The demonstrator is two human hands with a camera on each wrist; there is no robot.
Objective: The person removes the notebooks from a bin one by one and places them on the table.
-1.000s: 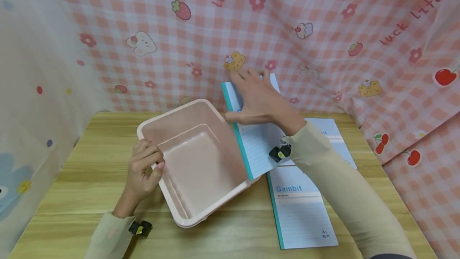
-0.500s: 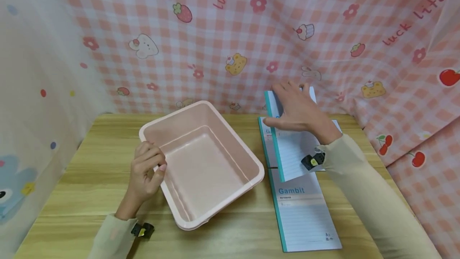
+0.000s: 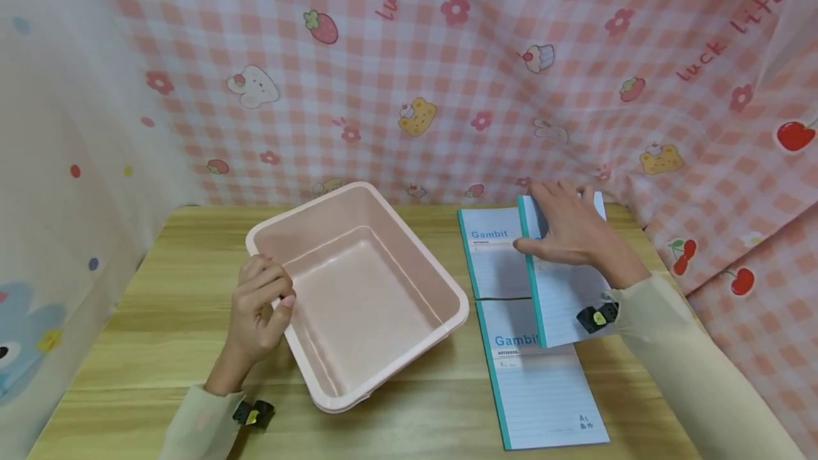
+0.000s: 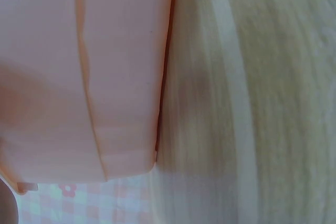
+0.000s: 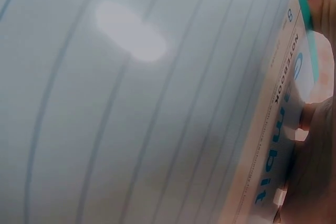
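Observation:
My left hand [image 3: 258,307] grips the left rim of a pale pink plastic basin [image 3: 358,311], fingers curled over the edge. The basin's outer wall [image 4: 123,77] fills much of the left wrist view. Over the right side of the table, my right hand [image 3: 569,226] holds a Gambit notebook [image 3: 569,307] with a teal spine by its upper part, thumb at the spine edge. That notebook's lined cover [image 5: 157,129] looms close in the right wrist view. Partly beneath it lie a far notebook [image 3: 495,272] and a near notebook [image 3: 546,403] of the same kind.
A wood-grain table [image 3: 160,318] carries everything. Behind it hangs a pink checked curtain [image 3: 358,77] with printed cartoons, and a pale curtain [image 3: 51,126] hangs at the left.
My right hand has carried the notebook from above the basin's right rim rightward and down, over the other notebooks. My left hand and the basin stay nearly still.

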